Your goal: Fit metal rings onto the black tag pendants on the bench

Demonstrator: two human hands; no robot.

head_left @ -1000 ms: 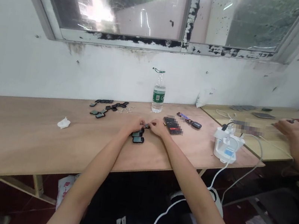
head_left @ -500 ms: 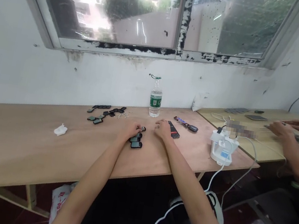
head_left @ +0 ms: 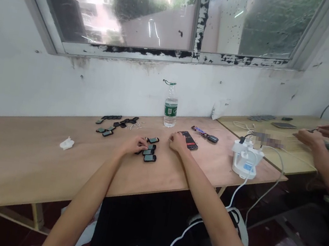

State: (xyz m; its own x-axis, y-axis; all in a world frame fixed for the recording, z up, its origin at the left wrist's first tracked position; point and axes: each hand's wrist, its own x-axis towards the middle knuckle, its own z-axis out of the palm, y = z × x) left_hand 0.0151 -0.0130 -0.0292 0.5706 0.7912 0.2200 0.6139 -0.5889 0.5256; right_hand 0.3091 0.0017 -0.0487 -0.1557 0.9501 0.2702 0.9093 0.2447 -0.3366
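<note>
A person's left hand point(head_left: 132, 145) lies palm down and open on a plywood desk point(head_left: 27, 159), its fingertips just beside a small group of black modules point(head_left: 149, 152) near the desk's front edge, with no grip on any of them that the view shows. One module sits slightly apart at the top of the group, and the others overlap in a loose line. The right hand point(head_left: 178, 142) rests with fingers loosely curled and empty, just beside a dark phone point(head_left: 189, 140) lying at an angle. Farther toward the back edge, a scatter of smaller dark tiles point(head_left: 113, 122) and tiny silver bits point(head_left: 134, 125) lies left of a water bottle point(head_left: 171, 107), which stands upright against the wall. A Snickers bar point(head_left: 199, 131) and a dark key fob point(head_left: 212, 139) lie right of the bottle, and a crumpled tissue point(head_left: 66, 143) sits alone toward the left. A white charging stand point(head_left: 245, 155) near the desk's right end trails cables point(head_left: 242, 195) over the front edge. At a second desk point(head_left: 297, 162) to the right, a co-worker's hands point(head_left: 316, 140) work over dark items beneath a window point(head_left: 139, 6).
</note>
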